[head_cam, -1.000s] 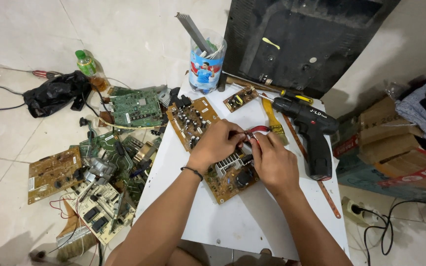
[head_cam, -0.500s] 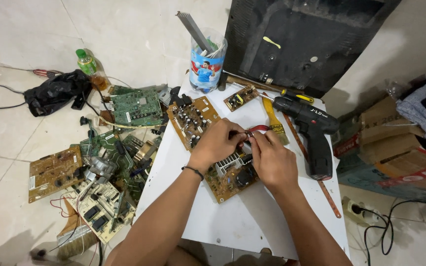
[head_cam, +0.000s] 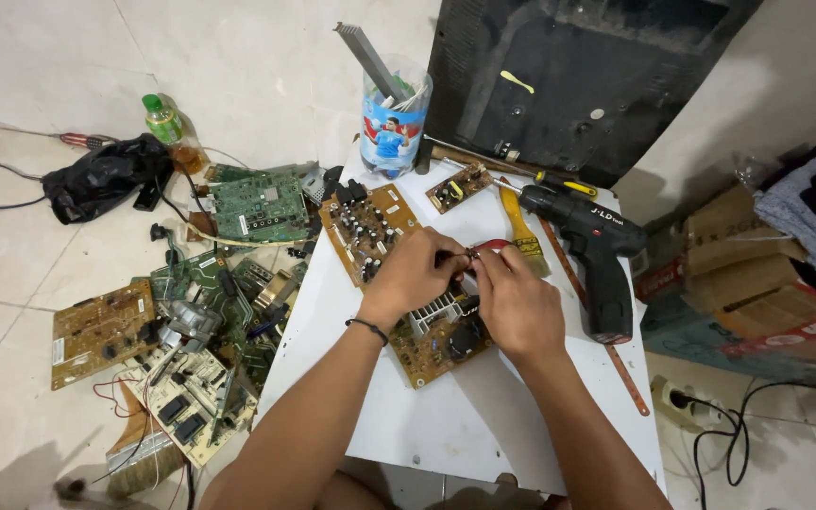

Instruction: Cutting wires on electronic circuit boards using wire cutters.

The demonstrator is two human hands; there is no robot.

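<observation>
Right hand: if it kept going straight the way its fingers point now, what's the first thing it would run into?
The right hand points up-left at the left hand, fingertips nearly touching, so it would likely meet those fingers first; beyond them lies the brown circuit board.

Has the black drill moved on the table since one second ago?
No. The drill lies in the same spot on the white table, beside the yellow brush, as before.
</observation>
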